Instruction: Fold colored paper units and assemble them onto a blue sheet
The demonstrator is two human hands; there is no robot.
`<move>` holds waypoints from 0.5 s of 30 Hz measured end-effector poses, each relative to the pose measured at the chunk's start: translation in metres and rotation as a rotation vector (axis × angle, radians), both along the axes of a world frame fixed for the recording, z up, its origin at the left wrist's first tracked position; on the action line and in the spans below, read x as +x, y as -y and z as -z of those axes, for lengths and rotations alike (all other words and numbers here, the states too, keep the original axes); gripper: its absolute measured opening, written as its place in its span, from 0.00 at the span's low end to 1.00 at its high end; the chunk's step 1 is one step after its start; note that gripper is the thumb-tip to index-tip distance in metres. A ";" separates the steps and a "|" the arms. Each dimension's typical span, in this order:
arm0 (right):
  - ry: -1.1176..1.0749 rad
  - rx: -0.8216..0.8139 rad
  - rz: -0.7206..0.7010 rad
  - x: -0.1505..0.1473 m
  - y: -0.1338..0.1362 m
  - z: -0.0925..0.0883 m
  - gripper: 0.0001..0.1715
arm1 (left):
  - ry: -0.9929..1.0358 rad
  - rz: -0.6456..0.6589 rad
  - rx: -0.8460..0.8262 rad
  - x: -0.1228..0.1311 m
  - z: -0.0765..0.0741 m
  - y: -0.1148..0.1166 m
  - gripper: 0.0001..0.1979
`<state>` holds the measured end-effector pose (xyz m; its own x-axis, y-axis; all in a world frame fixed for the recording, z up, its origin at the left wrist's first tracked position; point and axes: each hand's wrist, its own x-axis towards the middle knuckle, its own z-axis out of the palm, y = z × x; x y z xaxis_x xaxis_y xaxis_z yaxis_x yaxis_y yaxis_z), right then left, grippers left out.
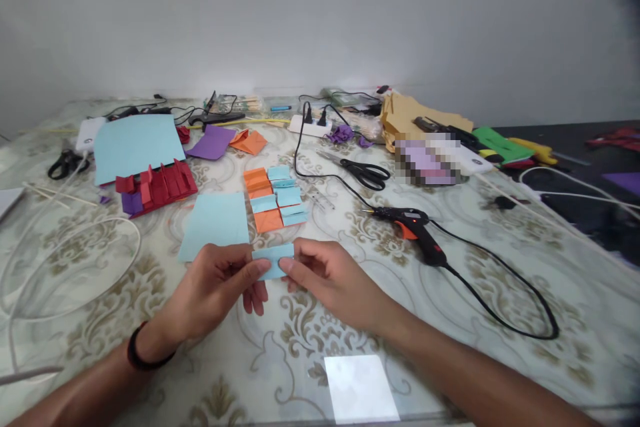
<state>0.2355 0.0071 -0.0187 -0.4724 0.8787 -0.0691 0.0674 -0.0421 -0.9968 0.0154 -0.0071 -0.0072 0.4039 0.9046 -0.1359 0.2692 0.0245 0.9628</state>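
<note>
Blue paper strip (273, 255) takes centre stage, held up between two hands over the patterned tabletop (225, 367), its long side running from one grip to the other! Left hand (215, 290) pinches one end, thumb across the near face, lower fingers loose and part-curled underneath. Right hand (340, 283) mirrors it, thumb and forefinger closed on the other end with only the paper between. Both thumbs point inward, probably to keep that small piece flat and steady.

Just beyond sit the folded orange and blue papers (269, 221), side by side in two columns, perhaps to stay within reach, with a blue sheet (215, 220) beside them. Off to the right, the glue gun (417, 227) lies on its side, nozzle clear of the paper, maybe for safety; scissors (367, 173) rest behind it.

Now the tricky bits: the strip's back and the fingertips there are hidden, the left hand covers one sheet corner, pixels mask something purplish (427, 160), and that bright patch (363, 390) could be paper or reflection, I can't tell
</note>
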 end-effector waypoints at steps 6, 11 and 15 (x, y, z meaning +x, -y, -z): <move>0.093 0.099 -0.012 0.002 -0.001 -0.003 0.23 | 0.021 0.066 -0.138 0.002 0.004 -0.001 0.19; 0.058 0.111 -0.006 0.002 -0.004 -0.004 0.16 | -0.052 0.171 -0.213 0.004 0.000 -0.002 0.19; 0.000 0.068 0.014 0.002 -0.004 -0.002 0.18 | -0.071 0.152 -0.163 0.007 0.003 0.001 0.21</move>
